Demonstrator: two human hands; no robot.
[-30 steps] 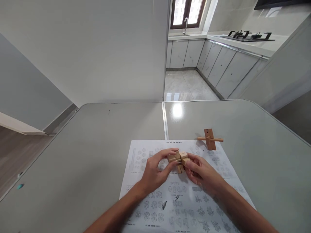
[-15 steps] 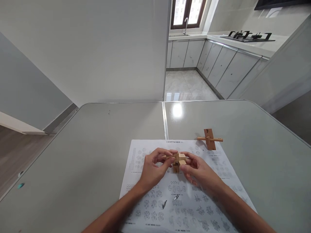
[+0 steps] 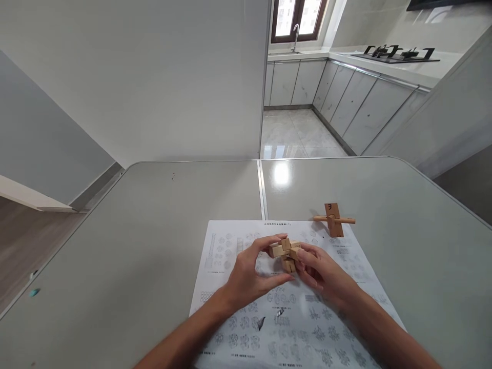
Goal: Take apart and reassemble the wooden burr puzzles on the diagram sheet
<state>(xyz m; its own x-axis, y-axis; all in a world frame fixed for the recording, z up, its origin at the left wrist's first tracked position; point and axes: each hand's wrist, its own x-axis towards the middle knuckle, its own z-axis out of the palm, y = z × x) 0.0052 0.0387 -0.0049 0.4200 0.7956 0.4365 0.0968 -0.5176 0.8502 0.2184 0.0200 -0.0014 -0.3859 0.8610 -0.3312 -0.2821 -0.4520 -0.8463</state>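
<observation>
A small wooden interlocking block puzzle (image 3: 285, 252) is held just above a printed sheet of diagrams (image 3: 292, 318) on the grey table (image 3: 134, 246). My left hand (image 3: 249, 274) curls round its left side, index finger over the top and thumb underneath. My right hand (image 3: 321, 271) grips its right side with the fingertips. A second wooden piece (image 3: 333, 219), a flat brown block crossed by a thin rod, stands on the table beyond the sheet's far right corner.
A seam (image 3: 262, 189) runs down the middle of the table. Behind it stands a white wall panel (image 3: 154, 77). To the right a kitchen opens with cabinets (image 3: 346, 97), a hob (image 3: 395, 54) and a window (image 3: 294, 20).
Both hands have turned the puzzle between them; it sits slightly more to the right, with my left thumb now stretched out under it. The other wooden piece has not moved.
</observation>
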